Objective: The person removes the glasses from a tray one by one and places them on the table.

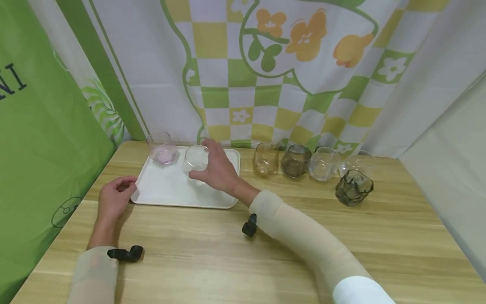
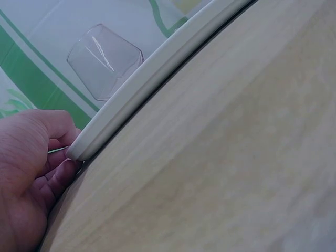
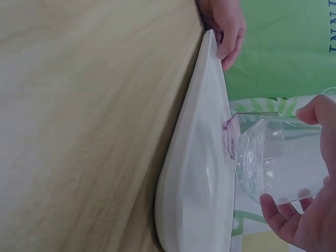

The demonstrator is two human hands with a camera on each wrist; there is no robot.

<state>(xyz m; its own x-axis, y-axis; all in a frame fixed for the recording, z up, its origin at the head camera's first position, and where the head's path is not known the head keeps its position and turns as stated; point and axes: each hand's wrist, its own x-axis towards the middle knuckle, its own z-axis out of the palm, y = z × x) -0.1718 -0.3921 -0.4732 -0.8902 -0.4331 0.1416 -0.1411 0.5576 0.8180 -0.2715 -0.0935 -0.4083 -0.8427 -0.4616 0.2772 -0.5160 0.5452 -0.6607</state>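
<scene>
My right hand (image 1: 219,171) holds a clear drinking glass (image 1: 196,157) by its sides, thumb on one side and fingers on the other. In the right wrist view the faceted base of this upright glass (image 3: 252,160) is right at the tray's surface. My left hand (image 1: 114,196) grips the near left edge of the white tray (image 1: 163,192), its fingers bent at the rim. A glass with a pinkish-purple base (image 1: 164,152) stands on the tray's back left corner, to the left of the clear glass.
Right of the tray stand an amber glass (image 1: 266,160), a smoky grey glass (image 1: 295,162) and clear glasses (image 1: 324,164) in a row. A dark, wavy glass (image 1: 353,188) sits nearer the front. A patterned curtain (image 1: 273,97) hangs behind the wooden table (image 1: 197,253).
</scene>
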